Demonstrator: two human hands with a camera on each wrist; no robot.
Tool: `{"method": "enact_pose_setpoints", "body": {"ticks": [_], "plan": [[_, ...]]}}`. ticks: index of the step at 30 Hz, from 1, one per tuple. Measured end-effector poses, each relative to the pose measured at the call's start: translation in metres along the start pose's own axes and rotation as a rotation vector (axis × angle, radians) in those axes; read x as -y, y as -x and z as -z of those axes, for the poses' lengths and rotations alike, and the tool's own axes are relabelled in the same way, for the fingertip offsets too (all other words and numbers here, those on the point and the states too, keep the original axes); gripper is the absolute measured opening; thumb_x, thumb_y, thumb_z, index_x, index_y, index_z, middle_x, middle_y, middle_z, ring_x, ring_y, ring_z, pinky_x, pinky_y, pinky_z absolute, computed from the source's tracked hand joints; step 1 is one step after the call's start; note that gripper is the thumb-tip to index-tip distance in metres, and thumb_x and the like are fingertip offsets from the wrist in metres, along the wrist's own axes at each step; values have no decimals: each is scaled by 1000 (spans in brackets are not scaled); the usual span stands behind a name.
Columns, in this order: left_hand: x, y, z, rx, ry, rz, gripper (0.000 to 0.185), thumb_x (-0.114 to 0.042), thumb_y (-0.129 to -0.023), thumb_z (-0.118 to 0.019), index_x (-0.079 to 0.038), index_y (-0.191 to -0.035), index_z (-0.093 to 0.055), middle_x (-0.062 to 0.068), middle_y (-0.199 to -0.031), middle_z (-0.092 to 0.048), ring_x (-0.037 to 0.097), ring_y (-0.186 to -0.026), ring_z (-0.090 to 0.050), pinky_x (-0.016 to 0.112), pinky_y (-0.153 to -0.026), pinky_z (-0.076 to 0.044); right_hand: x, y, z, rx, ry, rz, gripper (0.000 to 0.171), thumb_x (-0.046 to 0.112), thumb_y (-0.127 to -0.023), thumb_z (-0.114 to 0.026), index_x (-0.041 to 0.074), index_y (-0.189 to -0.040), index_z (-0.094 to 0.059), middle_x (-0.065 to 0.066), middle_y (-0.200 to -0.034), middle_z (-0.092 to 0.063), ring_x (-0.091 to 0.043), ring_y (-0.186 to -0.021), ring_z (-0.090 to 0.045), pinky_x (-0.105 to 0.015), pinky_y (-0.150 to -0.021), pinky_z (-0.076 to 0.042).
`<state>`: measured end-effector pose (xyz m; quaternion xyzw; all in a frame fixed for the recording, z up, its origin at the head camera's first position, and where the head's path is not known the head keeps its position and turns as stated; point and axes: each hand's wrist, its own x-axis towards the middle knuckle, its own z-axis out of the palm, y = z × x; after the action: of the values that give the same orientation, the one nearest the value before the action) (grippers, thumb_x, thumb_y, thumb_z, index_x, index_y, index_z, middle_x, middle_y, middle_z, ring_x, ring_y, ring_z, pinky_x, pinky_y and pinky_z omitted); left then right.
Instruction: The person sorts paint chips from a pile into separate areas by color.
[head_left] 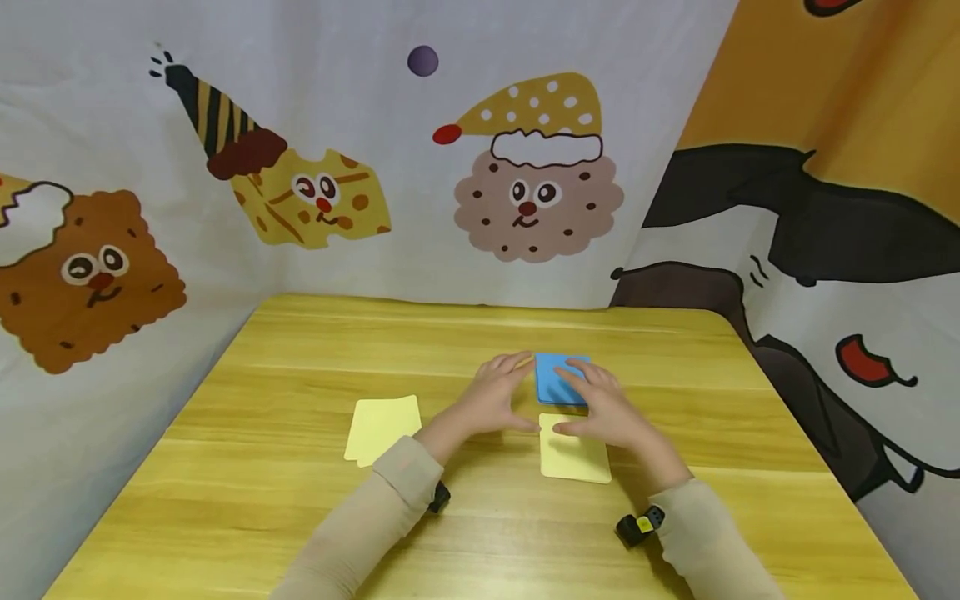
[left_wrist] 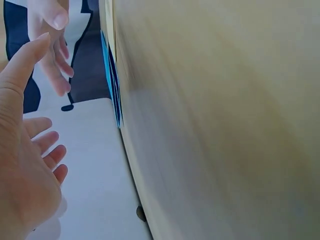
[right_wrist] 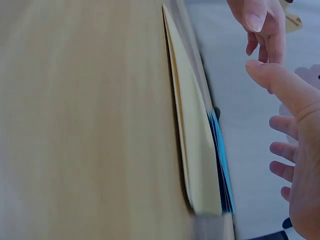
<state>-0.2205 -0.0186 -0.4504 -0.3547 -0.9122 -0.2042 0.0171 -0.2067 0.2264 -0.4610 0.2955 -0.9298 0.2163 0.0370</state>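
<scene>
My left hand (head_left: 495, 396) hovers just left of a stack of blue paper squares (head_left: 551, 383), fingers spread and holding nothing. My right hand (head_left: 600, 408) reaches over the right part of that stack and the top of a yellow paper pile (head_left: 576, 458), its fingers also apart. The two hands face each other, palms inward. In the left wrist view the left fingers (left_wrist: 47, 145) stand off the blue sheets (left_wrist: 112, 82). Seen from the right wrist, the yellow sheets (right_wrist: 192, 125) lie nearer than the blue ones (right_wrist: 221, 160), and the right thumb (right_wrist: 275, 77) points toward the other hand.
Another yellow paper pile (head_left: 386, 427), its sheets slightly fanned, lies on the left of the wooden table (head_left: 262, 500). A cloth with cartoon figures (head_left: 420, 167) hangs behind the table's far edge. A black wrist camera (head_left: 637, 527) is strapped at the right cuff.
</scene>
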Motion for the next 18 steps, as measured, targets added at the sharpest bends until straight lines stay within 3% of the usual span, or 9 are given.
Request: {"method": "enact_pose_setpoints", "body": {"ticks": [10,18], "plan": [[11,33,13,-10,21,11,106,-58,-71,-77,-4,-149,-31,8,-156,-22,30,-139,-22,53,-110,-17,21,-11,-13,7,-1,49,96,47,-72,-80,11,-149,-36,-17,-151,-28,-41,-135,-23,-65,-105,-12],[25,62,22,-14,10,10,107,-62,-71,-74,-2,-148,-31,10,-155,-24,34,-138,-23,55,-110,-16,44,-23,-26,46,14,88,98,61,-75,-72,11,-150,-34,-12,-154,-24,-39,-137,-23,-62,-107,-12]]}}
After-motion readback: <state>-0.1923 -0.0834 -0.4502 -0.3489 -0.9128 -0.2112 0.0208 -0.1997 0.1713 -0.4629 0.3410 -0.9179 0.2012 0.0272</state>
